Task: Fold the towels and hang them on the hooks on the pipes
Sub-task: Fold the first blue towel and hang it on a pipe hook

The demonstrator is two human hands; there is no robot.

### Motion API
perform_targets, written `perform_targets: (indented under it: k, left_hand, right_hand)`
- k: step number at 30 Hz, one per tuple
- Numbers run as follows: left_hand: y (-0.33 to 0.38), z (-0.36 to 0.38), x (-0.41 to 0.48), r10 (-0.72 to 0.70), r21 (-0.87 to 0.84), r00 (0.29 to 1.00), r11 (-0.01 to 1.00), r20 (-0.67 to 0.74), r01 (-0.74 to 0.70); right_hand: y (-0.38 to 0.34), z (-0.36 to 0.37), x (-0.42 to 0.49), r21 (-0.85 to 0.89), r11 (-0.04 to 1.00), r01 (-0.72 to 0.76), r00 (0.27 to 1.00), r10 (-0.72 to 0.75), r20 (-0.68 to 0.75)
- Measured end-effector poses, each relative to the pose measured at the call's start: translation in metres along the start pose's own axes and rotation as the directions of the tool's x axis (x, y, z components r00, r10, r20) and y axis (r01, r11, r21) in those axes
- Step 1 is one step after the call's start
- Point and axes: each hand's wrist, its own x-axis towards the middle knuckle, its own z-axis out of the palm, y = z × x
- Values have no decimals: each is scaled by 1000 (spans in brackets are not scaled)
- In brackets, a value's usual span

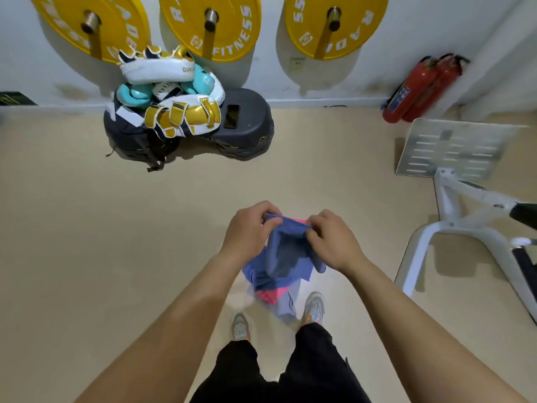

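A blue towel with pink patches (283,257) hangs bunched in front of me, above my shoes. My left hand (250,228) pinches its top edge on the left. My right hand (331,239) pinches the top edge on the right, close beside the left hand. The towel's lower part droops in loose folds toward the floor. No hooks or pipes for towels are in sight.
A black step platform (247,123) by the wall carries white-and-gold boxing pads (180,114) and a phone (232,116). Yellow weight plates (209,21) hang on wall pegs. Two red fire extinguishers (418,88) stand at right, near a white machine frame (453,210).
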Motion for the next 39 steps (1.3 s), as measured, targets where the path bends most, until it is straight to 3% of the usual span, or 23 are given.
perform_targets:
  k: [4,8,11,14,20,24,28,31,34,37,39]
  left_hand:
    - [51,-19,-41,133,-86,991,987,-8,-133]
    - [78,-23,-58,211,-136,977,968,-13,-210]
    - [79,-24,-63,146,-256,986,953,-74,-160]
    - [69,-21,-70,85,-364,996,928,-16,-84]
    - [70,-24,-69,45,-447,992,890,-121,-95]
    - [87,-31,-58,143,-387,982,904,-125,-181]
    - [91,-22,-50,208,-340,973,912,-97,-229]
    - [86,-12,-46,188,-327,980,924,-67,-200]
    - [74,-4,-43,136,-263,990,954,-38,-141]
    - [53,-5,-37,43,-236,998,970,-34,-50]
    - [42,-12,-33,-5,-243,997,970,-83,-15]
  right_hand:
    - [-35,-37,-56,257,966,-18,998,34,-58]
    - [-56,-48,-71,160,974,162,982,-143,-123]
    - [-66,-62,-74,249,944,214,965,-166,-203]
    - [-79,-75,-78,332,915,231,960,-159,-229]
    - [-78,-89,-73,382,902,201,951,-86,-298]
    - [-72,-96,-76,471,847,246,960,-145,-240]
    - [-72,-106,-68,395,874,282,916,-123,-382]
    - [-80,-120,-62,298,913,277,891,-128,-436]
    - [-95,-140,-63,400,849,345,861,-117,-495]
    - [-96,-162,-61,451,800,397,780,-35,-625]
    - [-84,-172,-57,423,837,347,730,42,-682]
